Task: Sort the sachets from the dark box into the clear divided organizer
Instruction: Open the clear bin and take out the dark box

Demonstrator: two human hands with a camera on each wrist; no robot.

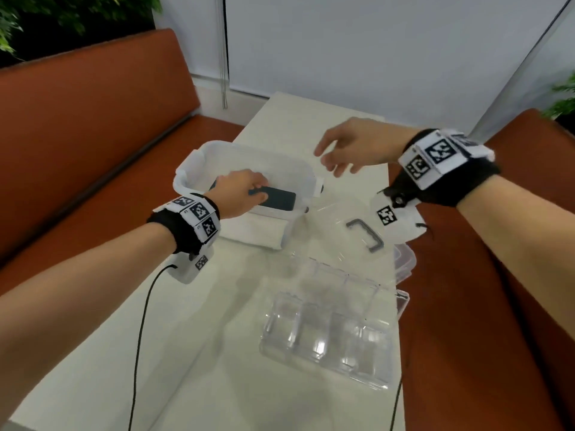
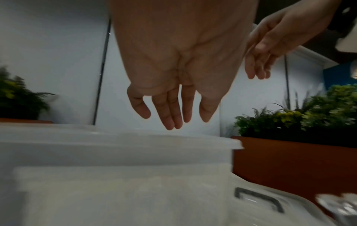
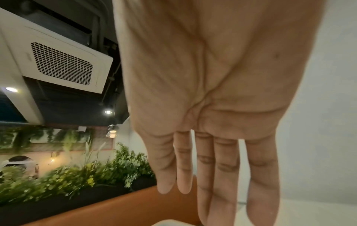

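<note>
Inside the translucent white plastic tub (image 1: 306, 174) at the far left of the pale counter (image 1: 199, 337), the flat dark rectangular box (image 1: 277, 198) lies with its long axis running left to right, a little nearer at its right end. Directly over the box's left end is the left hand (image 1: 241, 194), and the head view suggests its fingers (image 2: 170, 113) rest on or close around that end, yet the left wrist view shows them hanging fairly straight, so I cannot tell whether they grasp it. To the right of the tub the right hand (image 1: 351, 147) hovers above the counter, fingers (image 3: 226, 175) extended and holding nothing. Near and to the right stands the clear divided plastic organizer (image 1: 326, 331); no sachets are visible in it. Lifting the box out falls most naturally to the left hand, which is the closer one.
</note>
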